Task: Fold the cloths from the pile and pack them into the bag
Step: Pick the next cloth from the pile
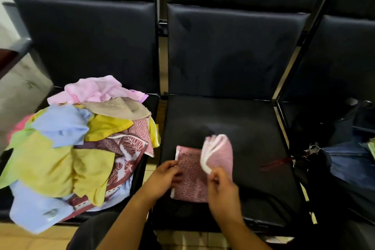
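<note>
A pink patterned cloth (190,178) with a white border lies on the middle black seat (253,148). My left hand (164,178) rests on its left edge with the fingers curled at the border. My right hand (222,189) pinches the cloth's right side and holds that flap raised and turned over toward the left. A pile of cloths (77,144) in pink, blue, yellow, green and beige fills the left seat. The dark blue bag (349,166) sits on the right seat, partly cut off by the frame edge.
Black seat backs (233,50) rise behind all three seats. A metal armrest bar (284,119) separates the middle seat from the bag's seat. Tiled floor (192,238) shows below the seat fronts, between my legs.
</note>
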A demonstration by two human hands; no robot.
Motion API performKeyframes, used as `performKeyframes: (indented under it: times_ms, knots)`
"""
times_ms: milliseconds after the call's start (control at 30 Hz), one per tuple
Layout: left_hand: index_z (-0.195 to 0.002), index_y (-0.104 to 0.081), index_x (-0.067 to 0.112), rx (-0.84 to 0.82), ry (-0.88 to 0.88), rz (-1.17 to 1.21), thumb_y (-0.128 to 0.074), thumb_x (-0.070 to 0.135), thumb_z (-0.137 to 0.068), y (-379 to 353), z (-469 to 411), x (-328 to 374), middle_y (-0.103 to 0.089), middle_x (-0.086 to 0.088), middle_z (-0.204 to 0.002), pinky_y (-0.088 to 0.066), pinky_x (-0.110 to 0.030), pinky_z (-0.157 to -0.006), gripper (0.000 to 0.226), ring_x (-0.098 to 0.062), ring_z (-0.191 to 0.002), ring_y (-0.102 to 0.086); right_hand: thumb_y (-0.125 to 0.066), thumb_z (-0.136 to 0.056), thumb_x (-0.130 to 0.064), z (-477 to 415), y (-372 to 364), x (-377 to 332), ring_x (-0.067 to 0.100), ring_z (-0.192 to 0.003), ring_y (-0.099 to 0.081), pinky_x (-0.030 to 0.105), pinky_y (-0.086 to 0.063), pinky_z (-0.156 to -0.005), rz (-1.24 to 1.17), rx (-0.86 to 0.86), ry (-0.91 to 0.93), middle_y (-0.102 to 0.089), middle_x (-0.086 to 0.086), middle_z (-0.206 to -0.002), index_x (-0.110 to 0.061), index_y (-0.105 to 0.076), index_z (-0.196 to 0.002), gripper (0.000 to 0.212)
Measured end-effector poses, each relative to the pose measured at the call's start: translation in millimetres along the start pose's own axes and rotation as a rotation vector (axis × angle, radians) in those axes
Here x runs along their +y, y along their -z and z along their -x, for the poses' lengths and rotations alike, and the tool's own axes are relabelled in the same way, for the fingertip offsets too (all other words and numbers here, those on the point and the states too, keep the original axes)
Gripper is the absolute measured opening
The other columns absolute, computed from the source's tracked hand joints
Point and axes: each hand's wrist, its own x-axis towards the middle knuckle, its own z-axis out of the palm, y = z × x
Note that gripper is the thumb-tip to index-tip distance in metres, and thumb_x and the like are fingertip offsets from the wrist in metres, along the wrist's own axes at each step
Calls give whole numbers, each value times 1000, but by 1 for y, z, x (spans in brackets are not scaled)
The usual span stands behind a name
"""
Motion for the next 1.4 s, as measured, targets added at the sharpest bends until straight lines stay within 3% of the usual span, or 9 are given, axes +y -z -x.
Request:
performKeyframes:
  times_ms: [133,267,433,667,767,833,1000,1200,1400]
  knots:
    - [-119,-65,22,1,-54,33,-63,31,-98,4,1,-18,-78,-9,-106,-57,-51,-98,23,-26,-100,-76,-51,-100,-16,8,-45,-2,10,-68,-59,32,-44,-61,107,-322,107,-61,-4,-76,-34,-42,-93,21]
    - [-120,-59,34,86,-120,-187,-69,34,-95,3,1,-24,-78,5,-99,-62,-37,-83,28,-8,-85,-76,-56,-93,-9,10,-38,3,-5,-94,-61,9,-46,-79,97,-457,137,-64,-22,-100,-44,-49,-113,41]
    - [-108,-54,35,185,-239,-320,-78,33,-89,-11,0,-21,-75,12,-86,-51,-11,-63,30,8,-73,-68,-67,-86,-11,0,-31,27,-1,-99,-47,9,-38,-85,291,-353,203,-43,-28,-102,-40,-53,-103,36]
    - [-112,-55,31,291,-328,-396,-72,21,-91,-4,6,-18,-68,11,-81,-45,-12,-55,29,2,-70,-65,-65,-86,-46,3,-33,27,-1,-107,-49,19,-47,-90,261,-322,367,-51,-26,-109,-38,-62,-99,15]
    - [-126,-50,29,281,-318,-516,-70,28,-94,2,4,-25,-65,9,-83,-41,-17,-57,38,-1,-72,-61,-67,-87,-56,-15,-26,27,3,-120,-50,24,-45,-103,177,-115,202,-53,-17,-125,-36,-66,-108,29]
    - [-133,-47,26,276,-326,-576,-69,29,-95,2,2,-28,-64,8,-82,-38,-16,-56,44,-2,-72,-59,-74,-86,-49,-38,-20,30,21,-124,-54,39,-47,-108,109,-32,-139,-54,0,-133,-23,-62,-126,49]
    - [-132,-51,23,306,-321,-650,-67,18,-94,-3,3,-29,-63,7,-72,-37,-15,-48,41,-2,-64,-58,-84,-81,-41,-74,-12,31,35,-111,-67,45,-54,-100,-259,-221,-708,-66,16,-129,0,-55,-140,77]
    - [-138,-50,23,298,-289,-636,-66,19,-94,-3,6,-25,-64,9,-69,-36,-13,-49,47,-1,-62,-59,-88,-78,-27,-61,0,23,34,-93,-76,54,-59,-91,-607,-326,-669,-78,12,-103,-12,-68,-120,49]
    - [-148,-42,28,148,-156,-440,-66,45,-97,-18,21,-7,-67,14,-102,-47,-25,-81,59,4,-91,-60,-77,-87,-14,-30,49,5,31,-101,-75,51,-57,-95,-745,-352,-497,-77,12,-109,-11,-68,-121,35]
